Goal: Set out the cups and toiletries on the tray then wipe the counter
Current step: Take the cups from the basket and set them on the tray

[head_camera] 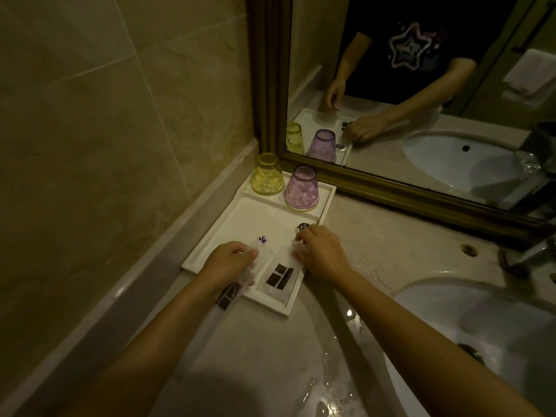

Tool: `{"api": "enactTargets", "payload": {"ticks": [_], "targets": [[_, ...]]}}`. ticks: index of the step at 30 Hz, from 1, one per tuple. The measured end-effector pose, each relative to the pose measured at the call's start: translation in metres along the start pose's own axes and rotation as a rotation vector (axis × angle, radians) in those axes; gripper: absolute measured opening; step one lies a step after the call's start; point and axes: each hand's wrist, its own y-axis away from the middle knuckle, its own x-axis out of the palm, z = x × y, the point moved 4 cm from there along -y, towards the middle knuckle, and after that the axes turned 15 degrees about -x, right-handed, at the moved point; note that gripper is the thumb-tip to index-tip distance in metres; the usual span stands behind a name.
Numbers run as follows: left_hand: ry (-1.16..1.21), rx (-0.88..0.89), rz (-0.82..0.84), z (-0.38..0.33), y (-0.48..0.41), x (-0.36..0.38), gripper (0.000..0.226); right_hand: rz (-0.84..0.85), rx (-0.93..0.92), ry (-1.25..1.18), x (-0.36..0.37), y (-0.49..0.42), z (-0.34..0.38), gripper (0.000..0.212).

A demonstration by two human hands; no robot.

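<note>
Seen from the head camera, a person's two bare hands work over a white rectangular tray [210, 245] set in the corner of a pale stone counter [264, 350], against a tiled wall and a gilt-framed mirror [421, 94]. The left hand [228, 260] pinches a clear toiletry sachet [255, 260] between thumb and fingers, the packet lying slantwise across the tray's near rim so that its dark-labelled end overhangs the counter. The right hand [319, 251], fingers curled, presses its fingertips on the far end of a second sachet [281, 276] lying flat in the tray; its label shows dark blocks, the print too small to read. A small purple crown emblem [263, 239] is printed on the tray floor; no wording beside it can be made out. Just beyond the right hand sits a small round dark-patterned item [302, 227], partly hidden. At the tray's far end, a yellow cup [267, 178] and a purple cup [301, 188] stand upside down, side by side. A white basin [481, 326] lies to the right, with water glinting on the counter near it.
</note>
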Motion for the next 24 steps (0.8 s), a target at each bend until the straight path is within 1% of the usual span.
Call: {"api": "enactTargets", "payload": {"ticks": [1, 3, 5, 6, 8, 10, 12, 13, 14, 16, 18, 21, 24], "targets": [[0.023, 0.024, 0.019, -0.004, 0.001, 0.001, 0.021, -0.041, 0.012, -0.057, -0.009, -0.001, 0.004, 0.029], [0.078, 0.051, 0.076, -0.013, 0.004, 0.005, 0.021, -0.146, 0.010, -0.309, -0.033, -0.007, 0.017, 0.027], [0.137, 0.037, 0.128, -0.024, 0.005, 0.009, 0.026, -0.153, 0.005, -0.606, -0.056, -0.014, 0.035, 0.027], [0.179, 0.024, 0.162, -0.031, 0.006, 0.011, 0.028, -0.136, -0.008, -0.685, -0.067, -0.018, 0.042, 0.025], [0.308, 0.019, 0.263, -0.048, 0.009, 0.015, 0.028, -0.122, -0.021, -0.755, -0.084, -0.024, 0.050, 0.019], [0.425, 0.046, 0.390, -0.063, 0.011, 0.014, 0.025, -0.147, 0.030, -0.816, -0.097, -0.030, 0.049, 0.016], [0.427, 0.083, 0.481, -0.069, 0.012, 0.009, 0.029, -0.211, 0.093, -0.850, -0.108, -0.039, 0.042, 0.016], [0.357, 0.096, 0.470, -0.068, 0.011, 0.006, 0.030, -0.245, 0.122, -0.858, -0.111, -0.044, 0.038, 0.015], [0.262, 0.098, 0.425, -0.063, 0.008, 0.004, 0.029, -0.268, 0.149, -0.857, -0.113, -0.050, 0.033, 0.015], [0.100, 0.076, 0.293, -0.047, -0.002, 0.000, 0.026, -0.280, 0.196, -0.821, -0.111, -0.061, 0.023, 0.018], [0.027, 0.052, 0.174, -0.028, -0.014, -0.002, 0.026, -0.283, 0.243, -0.772, -0.101, -0.071, 0.012, 0.019], [-0.060, 0.062, 0.051, -0.007, -0.026, -0.002, 0.025, -0.289, 0.297, -0.668, -0.079, -0.083, -0.005, 0.017], [-0.194, 0.079, -0.100, 0.008, -0.034, 0.003, 0.035, -0.248, 0.313, -0.516, -0.054, -0.092, -0.017, 0.017]]}}
